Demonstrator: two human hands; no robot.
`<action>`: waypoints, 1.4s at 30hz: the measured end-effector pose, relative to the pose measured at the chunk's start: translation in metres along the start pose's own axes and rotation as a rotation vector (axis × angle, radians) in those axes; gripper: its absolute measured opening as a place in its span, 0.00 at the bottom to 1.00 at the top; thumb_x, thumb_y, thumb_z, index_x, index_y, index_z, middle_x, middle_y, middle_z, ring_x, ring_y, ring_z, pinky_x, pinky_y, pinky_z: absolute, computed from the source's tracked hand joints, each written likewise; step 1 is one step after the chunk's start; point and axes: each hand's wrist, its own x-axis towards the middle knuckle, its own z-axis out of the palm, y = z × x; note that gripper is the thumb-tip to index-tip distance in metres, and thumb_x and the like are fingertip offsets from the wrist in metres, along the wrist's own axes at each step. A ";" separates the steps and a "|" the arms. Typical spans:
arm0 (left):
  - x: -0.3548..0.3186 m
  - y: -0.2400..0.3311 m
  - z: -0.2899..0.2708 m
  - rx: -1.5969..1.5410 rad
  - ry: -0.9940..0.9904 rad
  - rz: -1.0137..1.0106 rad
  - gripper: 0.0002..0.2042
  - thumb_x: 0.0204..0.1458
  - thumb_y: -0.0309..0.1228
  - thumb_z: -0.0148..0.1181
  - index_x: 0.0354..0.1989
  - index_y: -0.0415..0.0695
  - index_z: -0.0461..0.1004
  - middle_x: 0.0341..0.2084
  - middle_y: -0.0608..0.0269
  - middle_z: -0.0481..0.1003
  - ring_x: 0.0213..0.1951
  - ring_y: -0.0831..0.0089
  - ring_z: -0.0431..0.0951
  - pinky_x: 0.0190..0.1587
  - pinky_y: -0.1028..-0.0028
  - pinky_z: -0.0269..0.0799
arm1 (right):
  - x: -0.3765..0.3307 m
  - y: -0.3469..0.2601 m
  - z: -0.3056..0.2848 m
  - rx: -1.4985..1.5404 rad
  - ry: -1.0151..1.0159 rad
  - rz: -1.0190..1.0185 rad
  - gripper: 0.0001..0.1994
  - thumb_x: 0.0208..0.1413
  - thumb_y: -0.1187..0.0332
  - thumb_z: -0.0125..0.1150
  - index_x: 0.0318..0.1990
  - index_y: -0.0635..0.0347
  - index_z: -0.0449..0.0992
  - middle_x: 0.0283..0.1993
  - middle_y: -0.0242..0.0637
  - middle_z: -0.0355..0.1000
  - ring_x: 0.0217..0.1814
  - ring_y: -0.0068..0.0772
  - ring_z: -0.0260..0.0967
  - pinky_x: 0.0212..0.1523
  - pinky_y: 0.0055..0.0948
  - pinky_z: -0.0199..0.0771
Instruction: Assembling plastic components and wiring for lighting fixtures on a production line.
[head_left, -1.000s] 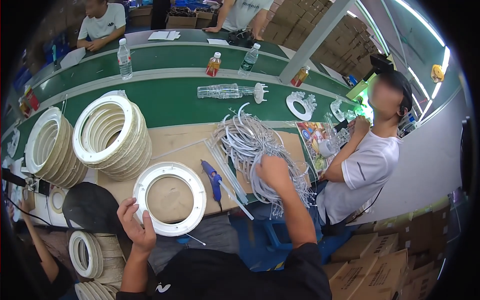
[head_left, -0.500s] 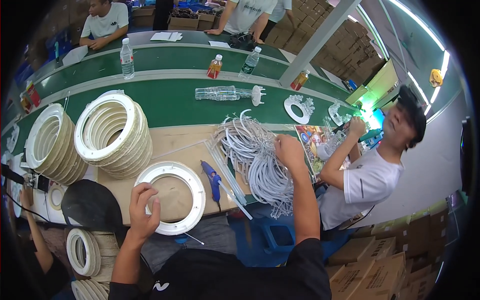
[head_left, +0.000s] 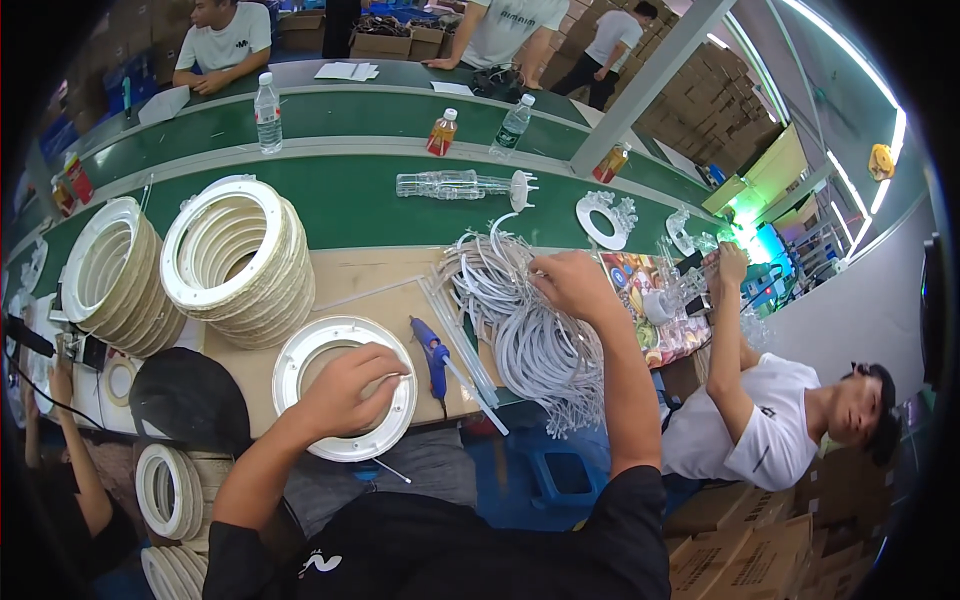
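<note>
A white plastic ring (head_left: 296,345) lies flat on the brown board in front of me. My left hand (head_left: 352,390) is over it, fingers curled together with the tips at the ring's right rim; whatever they pinch is too small to make out. My right hand (head_left: 578,285) is at the upper right of a heaped bundle of white cables (head_left: 540,355) with thin wire ends, its thumb and fingers closed on a cable there. Between ring and bundle lies a blue glue gun (head_left: 432,358) with a translucent glue stick (head_left: 475,390) reaching toward me.
Two stacks of cream rings, a left stack (head_left: 115,270) and a right stack (head_left: 235,265), stand at the left. A black rounded pad (head_left: 188,400) sits nearer. Clear plastic parts (head_left: 455,185) and bottles (head_left: 268,115) stand farther back. A co-worker (head_left: 770,420) is at the right.
My left hand has moved right and up, from the ring's left edge to across its middle, and its fingers have closed. My right hand has shifted slightly onto the cables. The co-worker at right leans away.
</note>
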 end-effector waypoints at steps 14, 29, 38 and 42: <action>0.182 -0.059 0.143 0.029 -0.435 -0.152 0.22 0.55 0.40 0.61 0.51 0.35 0.75 0.42 0.45 0.80 0.41 0.54 0.81 0.48 0.61 0.75 | -0.036 -0.009 -0.015 0.160 0.300 0.249 0.08 0.48 0.66 0.72 0.33 0.59 0.84 0.27 0.39 0.77 0.28 0.37 0.75 0.31 0.32 0.72; 0.170 0.026 0.097 0.157 -0.655 -0.166 0.21 0.49 0.49 0.63 0.28 0.38 0.79 0.23 0.46 0.77 0.30 0.54 0.80 0.38 0.58 0.75 | -0.034 -0.010 -0.043 0.642 0.409 0.261 0.08 0.52 0.69 0.71 0.36 0.64 0.84 0.30 0.40 0.79 0.31 0.27 0.76 0.33 0.25 0.72; 0.188 0.025 0.099 -0.562 -0.168 -0.009 0.18 0.57 0.35 0.63 0.51 0.39 0.72 0.40 0.54 0.77 0.43 0.69 0.78 0.48 0.69 0.75 | -0.008 -0.054 -0.108 0.355 0.666 0.153 0.07 0.53 0.73 0.71 0.37 0.66 0.83 0.30 0.35 0.80 0.29 0.17 0.72 0.31 0.19 0.71; 0.192 0.024 0.053 -0.293 0.035 0.130 0.10 0.60 0.32 0.59 0.44 0.39 0.73 0.36 0.59 0.77 0.38 0.73 0.77 0.41 0.72 0.74 | 0.001 -0.049 -0.112 0.269 0.808 0.241 0.07 0.56 0.73 0.68 0.39 0.66 0.83 0.31 0.34 0.80 0.30 0.15 0.71 0.33 0.18 0.71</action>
